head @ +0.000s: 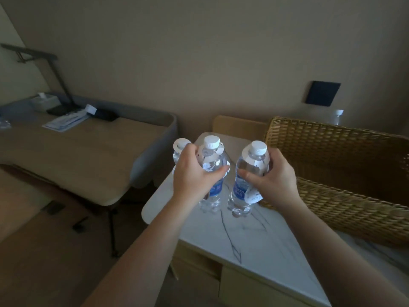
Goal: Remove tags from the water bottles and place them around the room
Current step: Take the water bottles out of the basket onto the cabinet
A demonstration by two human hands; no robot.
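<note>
I am looking down on a room where a long wooden desk [77, 156] is filling the left side, with a dark lamp [44, 69] standing at its far end beside a tissue box [45, 101] and some papers [66, 120]. To the right, a big woven wicker basket [336, 173] is sitting on the white marble table [232, 238], taking up most of that table's right part. A dark square panel [322, 93] is hanging on the wall behind it, and a clear bottle with a white cap [337, 116] is showing just past the basket's rim.

My left hand [192, 173] is wrapping around two water bottles at once: the middle bottle [213, 171], held at its shoulder with thumb and fingers curled round it, and a far-left bottle [180, 149] mostly hidden behind my knuckles (only its cap and collar are peeking out). My right hand [274, 180] is gripping the right bottle [245, 180] around its upper body, fingers closed on it. Both of the nearer bottles are standing upright, bases on or just over the marble; I cannot tell which.

White paper tags are circling the necks under the caps: one on the middle bottle [218, 149], one on the right bottle [262, 161], and a loose flap [253, 196] is dangling by my right palm.
</note>
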